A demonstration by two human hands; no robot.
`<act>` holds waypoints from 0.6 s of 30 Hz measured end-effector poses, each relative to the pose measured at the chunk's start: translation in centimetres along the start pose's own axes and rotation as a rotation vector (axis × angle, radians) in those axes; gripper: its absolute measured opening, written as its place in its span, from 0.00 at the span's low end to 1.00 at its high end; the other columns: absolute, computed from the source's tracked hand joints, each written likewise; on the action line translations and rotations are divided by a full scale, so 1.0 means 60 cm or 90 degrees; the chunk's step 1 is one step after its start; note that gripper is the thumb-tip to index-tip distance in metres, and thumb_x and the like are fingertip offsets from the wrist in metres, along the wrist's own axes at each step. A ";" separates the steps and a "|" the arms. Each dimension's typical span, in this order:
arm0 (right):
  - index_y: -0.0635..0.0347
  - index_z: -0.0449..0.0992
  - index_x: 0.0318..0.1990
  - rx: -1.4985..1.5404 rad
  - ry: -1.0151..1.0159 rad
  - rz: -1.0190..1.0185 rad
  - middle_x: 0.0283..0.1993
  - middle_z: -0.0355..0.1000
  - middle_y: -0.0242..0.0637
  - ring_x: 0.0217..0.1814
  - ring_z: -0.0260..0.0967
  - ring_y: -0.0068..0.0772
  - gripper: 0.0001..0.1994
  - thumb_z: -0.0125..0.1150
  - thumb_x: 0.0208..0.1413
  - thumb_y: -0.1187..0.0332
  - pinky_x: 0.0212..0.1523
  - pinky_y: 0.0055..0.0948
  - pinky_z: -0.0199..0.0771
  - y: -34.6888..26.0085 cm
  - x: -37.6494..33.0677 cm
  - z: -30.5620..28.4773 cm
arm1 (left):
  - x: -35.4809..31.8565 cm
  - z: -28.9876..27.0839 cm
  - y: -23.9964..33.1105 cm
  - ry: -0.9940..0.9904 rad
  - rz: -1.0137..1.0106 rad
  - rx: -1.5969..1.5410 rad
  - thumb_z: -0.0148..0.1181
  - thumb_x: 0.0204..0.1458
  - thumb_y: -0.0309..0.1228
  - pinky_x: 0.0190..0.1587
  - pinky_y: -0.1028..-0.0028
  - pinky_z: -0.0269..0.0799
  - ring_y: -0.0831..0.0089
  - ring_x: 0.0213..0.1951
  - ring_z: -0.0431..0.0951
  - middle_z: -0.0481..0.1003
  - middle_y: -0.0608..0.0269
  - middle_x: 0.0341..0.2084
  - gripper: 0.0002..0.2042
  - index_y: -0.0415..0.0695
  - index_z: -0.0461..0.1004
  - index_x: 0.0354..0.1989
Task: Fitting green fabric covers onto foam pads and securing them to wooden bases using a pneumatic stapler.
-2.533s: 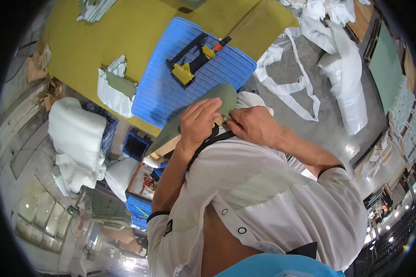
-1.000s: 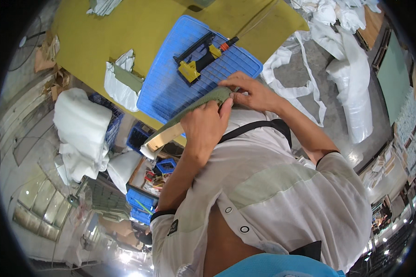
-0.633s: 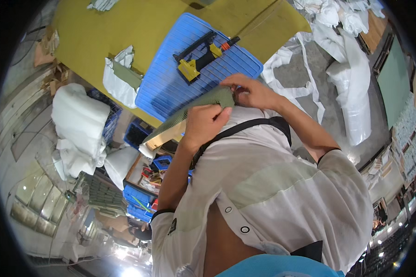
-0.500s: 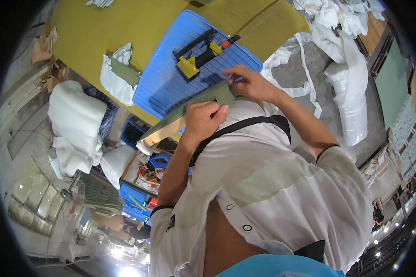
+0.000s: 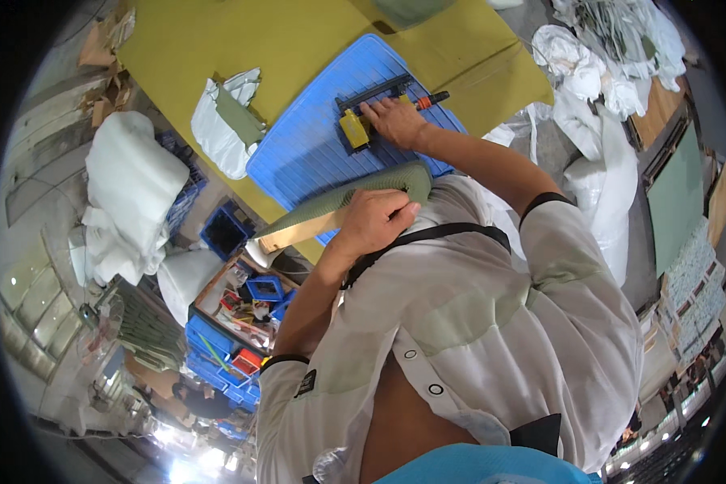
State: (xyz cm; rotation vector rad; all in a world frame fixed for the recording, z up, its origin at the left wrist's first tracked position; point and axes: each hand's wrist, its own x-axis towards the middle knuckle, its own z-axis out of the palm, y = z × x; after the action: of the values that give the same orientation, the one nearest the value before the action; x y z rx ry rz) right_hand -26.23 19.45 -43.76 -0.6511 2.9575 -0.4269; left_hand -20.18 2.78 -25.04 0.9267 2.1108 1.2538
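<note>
A long wooden piece wrapped in green ribbed fabric [image 5: 315,218] lies against my waist, its bare wood showing along the near side. My left hand [image 5: 373,222] is closed on its near edge, thumb and fingers pressed together. The yellow and black staple gun [image 5: 353,129] rests on a blue plastic lid-like board [image 5: 298,145]. My right hand [image 5: 397,123] reaches over the staple gun's handle with its fingers curled around it. The hand hides much of the handle, and an orange and black fitting sticks out beyond it.
The board sits on a mustard-covered table [image 5: 194,40], beside a white bag with green fabric [image 5: 227,121]. Below left, a tool box [image 5: 250,298] holds assorted tools. White foam rolls stand left [image 5: 129,194] and right [image 5: 609,185]; fabric bundles lie at the upper right.
My right hand has left the green-covered piece and moved up and left onto the staple gun. My left hand keeps its hold on the piece. The whole view has shifted slightly.
</note>
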 end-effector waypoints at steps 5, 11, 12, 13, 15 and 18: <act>0.60 0.68 0.58 0.118 -0.175 0.044 0.53 0.72 0.48 0.58 0.70 0.51 0.27 0.65 0.51 0.60 0.56 0.44 0.71 0.010 0.017 -0.036 | -0.003 -0.009 -0.001 -0.010 0.014 -0.013 0.61 0.56 0.33 0.22 0.62 0.59 0.54 0.17 0.63 0.63 0.52 0.15 0.16 0.39 0.66 0.20; 0.67 0.76 0.46 0.479 -0.120 0.258 0.32 0.76 0.46 0.34 0.73 0.40 0.20 0.68 0.52 0.60 0.39 0.37 0.74 0.029 -0.133 -0.243 | -0.003 -0.004 -0.004 0.044 -0.008 -0.030 0.62 0.51 0.29 0.20 0.62 0.58 0.54 0.15 0.65 0.64 0.52 0.13 0.16 0.39 0.64 0.16; 0.67 0.76 0.42 0.498 -0.160 0.298 0.30 0.74 0.47 0.31 0.71 0.40 0.18 0.67 0.52 0.60 0.36 0.37 0.72 0.022 -0.171 -0.287 | -0.003 -0.003 -0.004 0.067 0.008 -0.035 0.62 0.51 0.29 0.20 0.62 0.58 0.54 0.15 0.65 0.64 0.52 0.13 0.16 0.39 0.64 0.16; 0.66 0.76 0.39 0.520 -0.167 0.317 0.28 0.73 0.47 0.29 0.69 0.39 0.17 0.66 0.52 0.60 0.34 0.37 0.69 0.015 -0.201 -0.326 | -0.003 -0.002 -0.005 0.069 0.017 -0.022 0.62 0.52 0.28 0.20 0.62 0.59 0.55 0.15 0.66 0.65 0.53 0.13 0.15 0.39 0.65 0.16; 0.64 0.80 0.42 0.623 -0.082 0.269 0.28 0.75 0.42 0.31 0.70 0.29 0.15 0.68 0.51 0.64 0.37 0.30 0.72 -0.013 -0.253 -0.377 | -0.003 0.000 -0.005 0.063 0.027 0.004 0.61 0.52 0.28 0.20 0.62 0.60 0.56 0.15 0.67 0.65 0.53 0.13 0.15 0.39 0.66 0.16; 0.67 0.79 0.46 0.561 -0.212 0.343 0.30 0.78 0.43 0.29 0.72 0.28 0.19 0.69 0.46 0.67 0.36 0.31 0.75 -0.045 -0.297 -0.410 | -0.006 0.005 -0.004 0.063 0.049 0.002 0.60 0.52 0.27 0.20 0.62 0.61 0.55 0.16 0.69 0.67 0.54 0.14 0.13 0.39 0.67 0.17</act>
State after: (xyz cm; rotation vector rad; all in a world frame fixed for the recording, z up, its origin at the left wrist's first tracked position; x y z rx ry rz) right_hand -12.43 30.82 -19.02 0.1608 2.1528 -1.2660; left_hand -19.79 2.58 -25.33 0.9738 2.1722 1.3616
